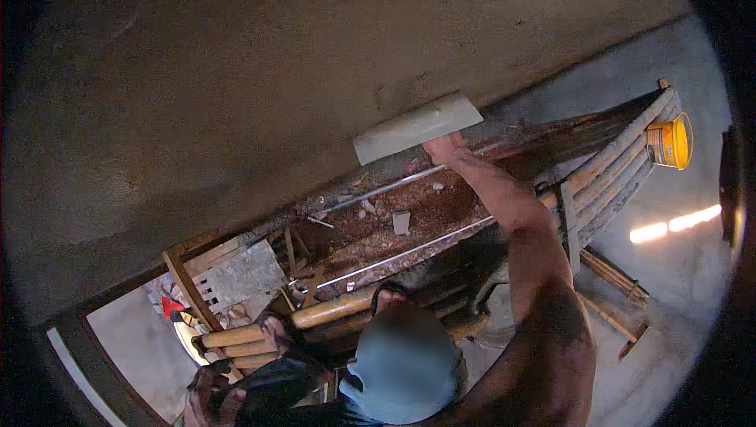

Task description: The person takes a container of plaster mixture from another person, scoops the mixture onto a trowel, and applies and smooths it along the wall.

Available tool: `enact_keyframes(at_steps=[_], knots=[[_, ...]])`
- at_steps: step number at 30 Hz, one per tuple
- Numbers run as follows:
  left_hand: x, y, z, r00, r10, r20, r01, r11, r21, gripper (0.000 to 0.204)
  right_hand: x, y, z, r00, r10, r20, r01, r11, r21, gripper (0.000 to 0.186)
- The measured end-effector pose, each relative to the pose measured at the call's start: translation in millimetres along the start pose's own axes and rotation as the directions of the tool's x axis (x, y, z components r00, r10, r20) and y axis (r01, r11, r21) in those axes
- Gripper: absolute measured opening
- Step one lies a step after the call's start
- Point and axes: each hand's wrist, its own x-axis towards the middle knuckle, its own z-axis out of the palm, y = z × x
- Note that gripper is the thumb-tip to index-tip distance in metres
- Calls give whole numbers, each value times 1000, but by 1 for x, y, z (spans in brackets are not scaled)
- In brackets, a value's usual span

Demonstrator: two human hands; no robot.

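Observation:
My right arm reaches up from the lower right. At its end my right hand point(444, 148) is closed on a long, pale, flat plastering float point(417, 126), its grip hidden by the blade and my fingers. The blade lies at the lower part of a broad brown-grey plastered wall point(236, 73); I cannot tell whether it touches. Low at the left edge, my left hand point(209, 397) is dark and partly cut off, near dark cloth. Its fingers are too dim to read. A rounded light blue shape point(405, 380), partly blurred, covers the bottom middle.
Thick bamboo poles point(335, 307) run below me, with what look like strapped feet on them. Behind them lies a reddish strip of rubble point(370, 226) with pale metal bars. A yellow bucket point(669, 144) hangs at the right pole ends. A grey slotted board point(240, 276) lies left.

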Motion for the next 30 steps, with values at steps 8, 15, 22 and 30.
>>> enact_keyframes(at_steps=[8, 15, 22, 30], knots=[[19, -4, 5, 993, -36, -116, 36, 999, -4, 45, 7, -24, -80, 993, -58, -108, 60, 998, 17, 39], [35, -26, 1, 960, 270, -68, -246, 938, 244, 56, -1, -61, -226, 989, -102, -104, 87, 987, -138, 45], [61, -75, 0, 893, 449, 14, -440, 867, 233, 49, -29, -110, -406, 963, -143, -228, 93, 972, -215, 49], [82, -78, -20, 895, 447, 10, -438, 872, 217, 55, -51, -179, -635, 943, -147, -299, 85, 974, -211, 39]])
